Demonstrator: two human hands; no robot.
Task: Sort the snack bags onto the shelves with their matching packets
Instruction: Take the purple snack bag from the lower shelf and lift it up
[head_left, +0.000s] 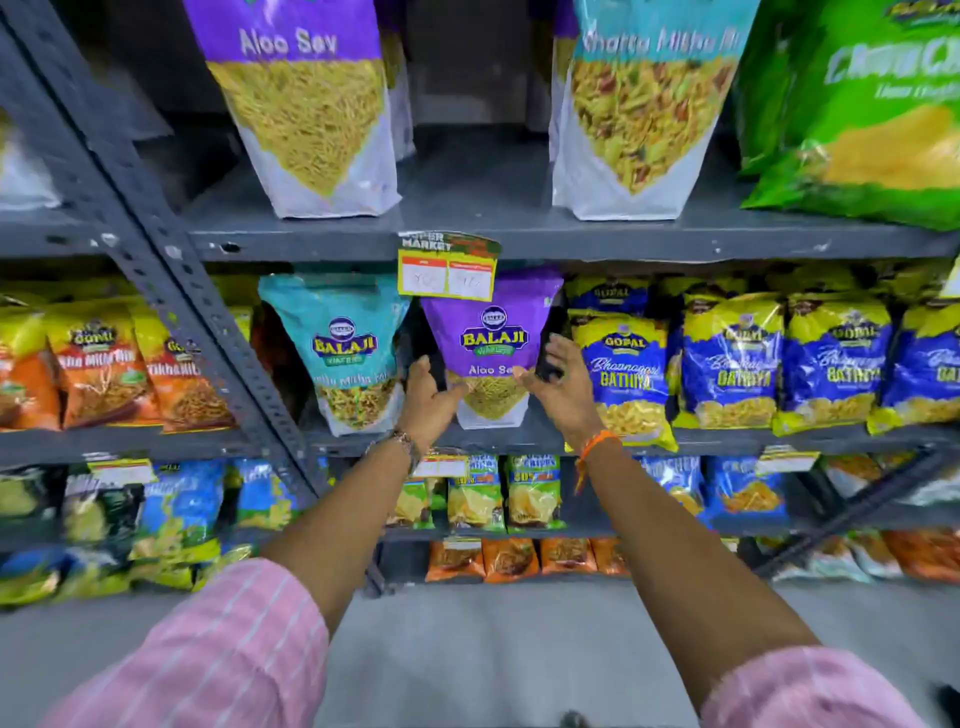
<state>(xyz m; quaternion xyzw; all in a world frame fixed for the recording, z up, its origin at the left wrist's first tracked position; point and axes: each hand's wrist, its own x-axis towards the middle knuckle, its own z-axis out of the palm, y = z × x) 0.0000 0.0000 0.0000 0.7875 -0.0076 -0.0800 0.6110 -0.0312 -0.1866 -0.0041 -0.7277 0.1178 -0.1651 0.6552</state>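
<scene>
Pink striped sleeves (218, 654) nearest; both hands (428, 400) (563, 389) spread apart, flanking purple foil Aloo Sev pouch (491, 338) at 12 o'clock, w/o gripping; nudge could topple it.

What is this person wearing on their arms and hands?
Pink sleeves with thin white stripes, pushed up past the forearms. The left wrist has a metal watch or bracelet; the right wrist has an orange thread band with a loose tail. Both hands are bare.

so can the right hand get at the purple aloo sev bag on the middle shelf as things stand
Probably yes. The right hand is open at the right edge of the purple Aloo Sev bag, which stands at the shelf front. Nothing lies between them; the hanging price tag covers only its top.
</scene>
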